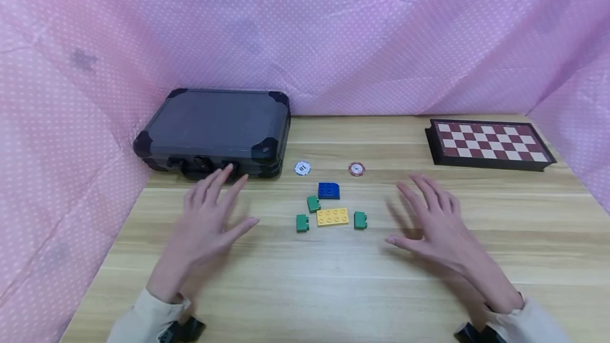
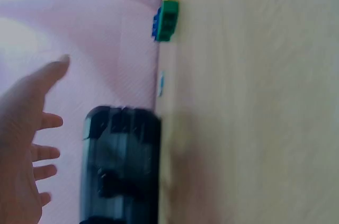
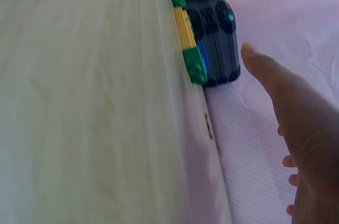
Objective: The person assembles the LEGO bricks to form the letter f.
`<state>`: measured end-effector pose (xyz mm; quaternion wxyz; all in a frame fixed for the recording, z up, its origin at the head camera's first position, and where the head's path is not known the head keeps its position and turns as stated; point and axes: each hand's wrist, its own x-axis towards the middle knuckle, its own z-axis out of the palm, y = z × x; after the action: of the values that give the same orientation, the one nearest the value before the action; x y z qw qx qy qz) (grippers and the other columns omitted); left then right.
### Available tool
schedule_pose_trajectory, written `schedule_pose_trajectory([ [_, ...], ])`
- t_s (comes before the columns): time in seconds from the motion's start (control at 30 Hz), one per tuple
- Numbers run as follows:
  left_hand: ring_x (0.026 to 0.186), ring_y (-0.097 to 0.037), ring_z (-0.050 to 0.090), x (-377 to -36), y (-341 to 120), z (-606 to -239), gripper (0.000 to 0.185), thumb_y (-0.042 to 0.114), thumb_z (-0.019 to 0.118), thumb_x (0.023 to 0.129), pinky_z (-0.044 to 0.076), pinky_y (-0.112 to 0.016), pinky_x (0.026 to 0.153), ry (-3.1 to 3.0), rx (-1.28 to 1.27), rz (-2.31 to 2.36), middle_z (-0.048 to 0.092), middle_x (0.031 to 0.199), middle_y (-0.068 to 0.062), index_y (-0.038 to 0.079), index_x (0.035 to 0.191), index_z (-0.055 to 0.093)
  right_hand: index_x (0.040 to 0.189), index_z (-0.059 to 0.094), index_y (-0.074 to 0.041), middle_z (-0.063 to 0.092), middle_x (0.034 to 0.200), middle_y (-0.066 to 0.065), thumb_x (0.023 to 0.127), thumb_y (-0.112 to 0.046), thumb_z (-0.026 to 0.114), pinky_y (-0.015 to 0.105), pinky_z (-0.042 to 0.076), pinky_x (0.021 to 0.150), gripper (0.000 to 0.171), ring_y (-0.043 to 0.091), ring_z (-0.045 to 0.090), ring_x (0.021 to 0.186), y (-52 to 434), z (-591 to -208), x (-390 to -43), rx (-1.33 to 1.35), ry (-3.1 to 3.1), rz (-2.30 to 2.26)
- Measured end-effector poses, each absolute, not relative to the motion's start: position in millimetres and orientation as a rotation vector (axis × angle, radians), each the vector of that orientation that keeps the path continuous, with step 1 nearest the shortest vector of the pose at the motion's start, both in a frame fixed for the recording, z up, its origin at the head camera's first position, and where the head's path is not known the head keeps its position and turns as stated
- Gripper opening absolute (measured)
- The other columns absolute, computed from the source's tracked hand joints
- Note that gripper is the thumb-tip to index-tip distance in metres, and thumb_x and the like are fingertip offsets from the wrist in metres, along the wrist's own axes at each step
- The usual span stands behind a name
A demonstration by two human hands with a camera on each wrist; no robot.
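Both hands hover above the wooden table with fingers spread, holding nothing. My left hand is in front of the dark grey case, its fingertips near the case's latches. My right hand is to the right of a small cluster of bricks. The cluster has a yellow brick, a blue brick and three green bricks. The left wrist view shows my open left hand beside the case. My right hand appears open in the right wrist view.
A white chip and a red chip lie behind the bricks. A folded chessboard sits at the back right. Pink dotted cloth walls the table on three sides.
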<state>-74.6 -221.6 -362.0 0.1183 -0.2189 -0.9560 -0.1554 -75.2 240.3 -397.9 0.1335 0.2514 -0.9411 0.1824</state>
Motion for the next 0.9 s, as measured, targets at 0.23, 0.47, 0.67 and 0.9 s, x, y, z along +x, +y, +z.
schedule_pose_trajectory([
  [0.23,0.141,-0.034,0.039,-73,-189,-376,0.062,0.038,0.073,0.098,0.027,-0.061,0.114,-2.795,-0.688,-0.954,0.048,0.153,-0.013,0.009,0.149,0.052,0.155,0.042,-0.009,0.041,0.155,0.017,0.086,-0.041,0.084,0.064,0.025,0.107,0.087,0.041,0.032,0.141,221,-407,-74,0.804,-2.756,0.782],
  [0.47,0.138,-0.027,0.042,-75,-163,-383,0.052,0.041,0.07,0.1,0.032,-0.055,0.113,-2.849,-0.685,-1.097,0.053,0.147,-0.004,0.015,0.143,0.059,0.152,0.047,-0.013,0.046,0.15,0.009,0.094,-0.043,0.077,0.062,0.031,0.109,0.072,0.032,0.036,0.138,208,-409,-75,0.777,-2.822,0.911],
  [0.67,0.134,-0.026,0.046,-77,-149,-395,0.045,0.036,0.074,0.098,0.034,-0.056,0.111,-2.849,-0.67,-1.189,0.058,0.14,-0.003,0.016,0.137,0.064,0.15,0.05,-0.013,0.051,0.145,0.008,0.096,-0.044,0.073,0.059,0.037,0.108,0.066,0.027,0.042,0.133,202,-414,-77,0.772,-2.863,0.958],
  [0.9,0.131,-0.025,0.047,-80,-141,-411,0.044,0.036,0.078,0.094,0.039,-0.055,0.108,-2.872,-0.631,-1.258,0.059,0.136,-0.002,0.017,0.133,0.067,0.147,0.054,-0.014,0.054,0.142,0.007,0.096,-0.042,0.074,0.057,0.039,0.105,0.062,0.027,0.044,0.131,197,-420,-80,0.785,-2.844,0.977],
])
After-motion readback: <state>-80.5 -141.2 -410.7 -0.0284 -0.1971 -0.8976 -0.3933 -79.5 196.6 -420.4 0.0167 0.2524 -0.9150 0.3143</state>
